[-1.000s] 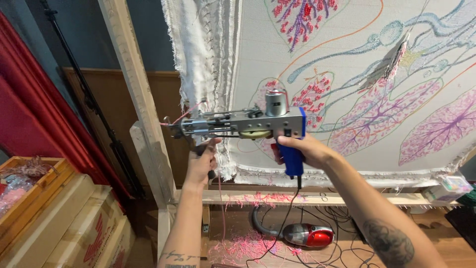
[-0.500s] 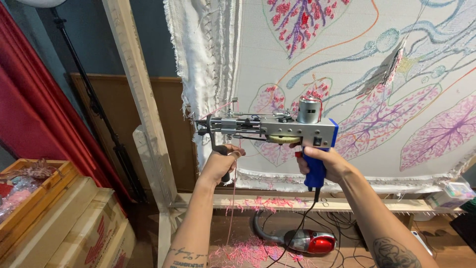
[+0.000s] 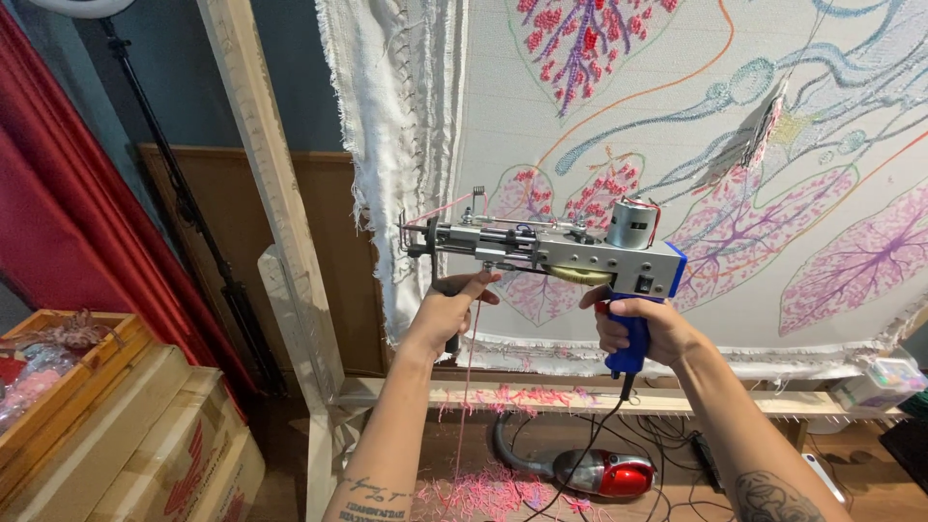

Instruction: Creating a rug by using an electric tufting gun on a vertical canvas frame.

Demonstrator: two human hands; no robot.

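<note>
Packaging-wise there's not much around me: two tan cardboard boxes (image 3: 184,445) sit at my lower left, pushed side by side, long and rectangular, with a red printed mark on the end face that's toward me. Right against them on the left is an open wooden crate (image 3: 72,372), light brown, with clear bags of pink and red stuff poking out the top. Far right, on the frame's lower beam, there's a small clear plastic box (image 3: 884,379) with little multicoloured bits inside; no signs or screens that I can see.
</note>
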